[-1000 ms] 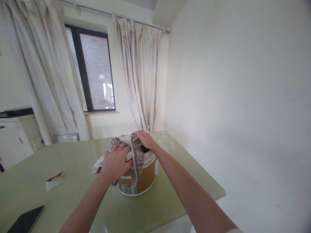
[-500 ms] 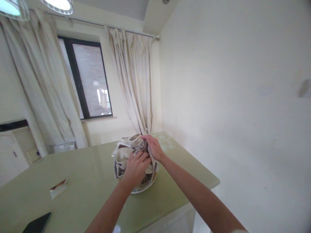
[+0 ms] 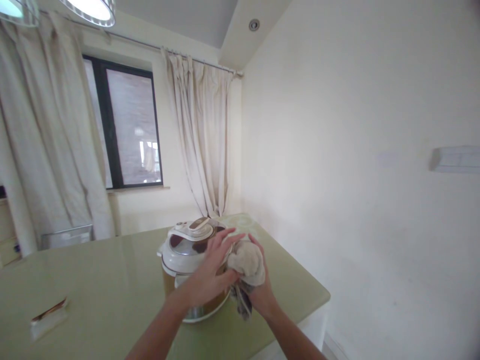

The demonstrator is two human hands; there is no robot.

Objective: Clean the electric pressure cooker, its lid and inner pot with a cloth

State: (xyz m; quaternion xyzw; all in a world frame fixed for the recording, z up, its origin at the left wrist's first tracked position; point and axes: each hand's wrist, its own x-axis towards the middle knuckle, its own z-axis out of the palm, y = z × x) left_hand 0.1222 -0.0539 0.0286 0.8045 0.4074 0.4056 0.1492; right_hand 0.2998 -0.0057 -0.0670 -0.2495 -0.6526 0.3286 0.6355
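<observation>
- Cloth (image 3: 246, 262): bunched between the two hands, at the near right side of the cooker. Upper part a pale, rounded wad; lower end hangs down, darker and patterned. Contact between cloth and cooker wall cannot be told.
- Right hand (image 3: 263, 292): grasps the cloth from the right, palm against the wad, part of the fingers hidden behind it. Index finger points upward along the far side.
- Left hand (image 3: 212, 275): fingers extended and slightly parted, reaching across in front of the cooker toward the cloth. Thumb lies at the cloth's left edge; whether it pinches the fabric or only touches it cannot be told.
- Cooker (image 3: 183, 262): upright on the table, lid in place. White lid with a glossy panel and a raised, brown-topped handle; body brownish gold with a white base rim. Left hand and forearm cover part of its front.
- Table (image 3: 116, 280): glossy, pale green; its right corner lies to the right of the cooker and both hands.
- Packet (image 3: 49, 317): small, whitish, with a brown-red edge; flat on the table at far left, well apart from the cooker.
- Window (image 3: 133, 125): dark frame, between left curtain (image 3: 45, 130) and right curtain (image 3: 204, 135), both cream.
- Lamp (image 3: 93, 11): lit, at the upper left.
- Wall (image 3: 337, 210): off-white, right of the table.
</observation>
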